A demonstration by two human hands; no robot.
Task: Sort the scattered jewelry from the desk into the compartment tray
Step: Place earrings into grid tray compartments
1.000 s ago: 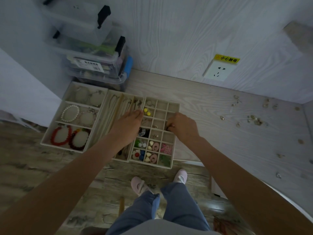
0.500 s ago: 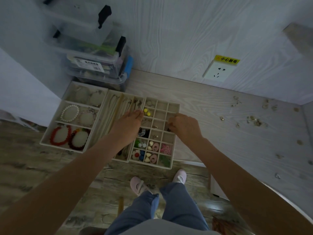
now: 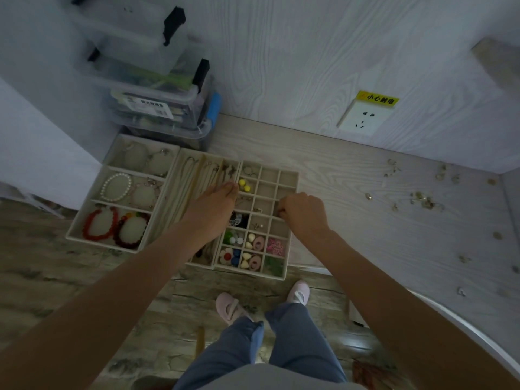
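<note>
– Pale woodgrain bench (image 3: 351, 198) against a matching wall, dim light. What are the hands doing?

– Right hand (image 3: 305, 213) is over the right edge of the small-cell compartment tray (image 3: 292, 175), fingers curled in a tight pinch above a middle cell. Whatever it pinches is too small to make out. Left hand (image 3: 209, 212) lies with straight fingers across the long necklace slots, fingertips by the cell with the yellow beads (image 3: 244, 184).

– So what could go wrong?

– The cells are small and packed close. Let go a little off and the piece lands in a neighbouring cell, or bounces off a divider.

– And the tray itself?

– Its near edge seems to overhang the bench, above the pink slippers (image 3: 230, 306). Lean on it with the left hand and it might tip toward the floor.

– How much remains?

– Plenty, I'd judge: scattered jewelry (image 3: 422, 199) lies well apart to the right, some near the far wall, some toward the near bench edge, easy to brush off.
</note>
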